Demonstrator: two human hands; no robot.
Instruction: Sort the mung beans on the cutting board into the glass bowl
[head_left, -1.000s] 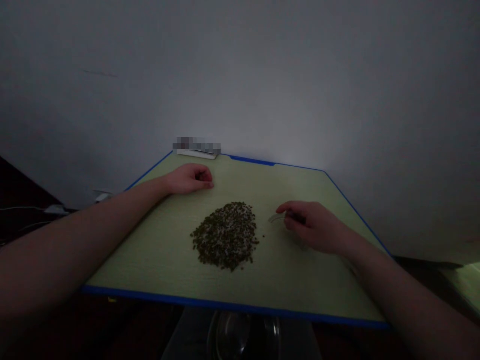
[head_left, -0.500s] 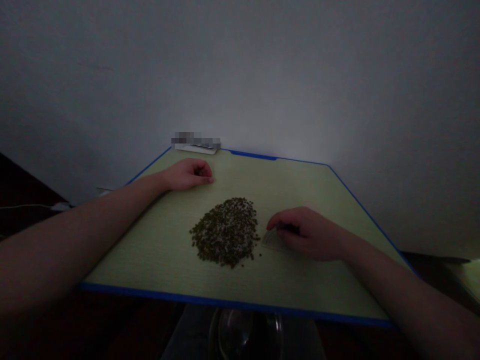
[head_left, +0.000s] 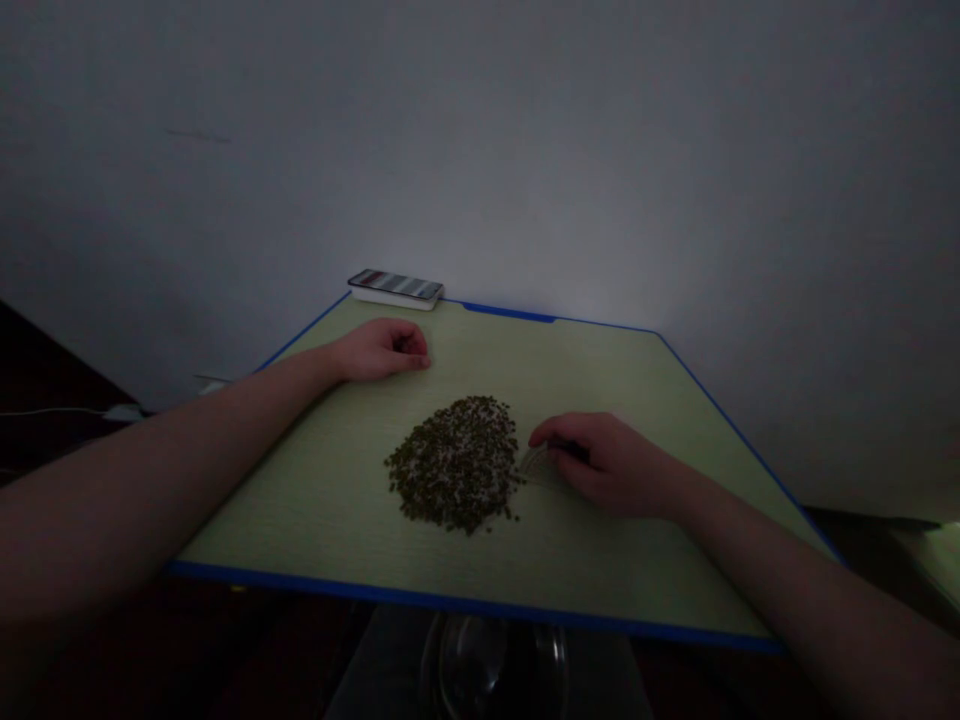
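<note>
A mound of small green-brown seeds or beans mixed with pale grains [head_left: 457, 465] lies in the middle of the light-coloured table [head_left: 600, 370]. My right hand [head_left: 607, 465] is just right of it, fingers closed on a clear plastic piece with a curved edge [head_left: 534, 462]. The tip of that piece reaches the mound's right side; my hand covers the rest. My left hand [head_left: 381, 349] rests on the tabletop behind and left of the mound. Its fingers are curled in towards the thumb, and nothing shows in them.
A phone [head_left: 397, 284] lies on a white box [head_left: 394, 298] at the back left corner, by the wall. Under the front edge, a shiny metal bowl or pot [head_left: 472, 660] sits at my lap. A white cable [head_left: 60, 411] runs at the far left. Blue trim [head_left: 450, 602] edges the table.
My right hand has shifted slightly left, bringing the clear piece up to the mound's edge. My left hand stays put. The view has moved a little.
</note>
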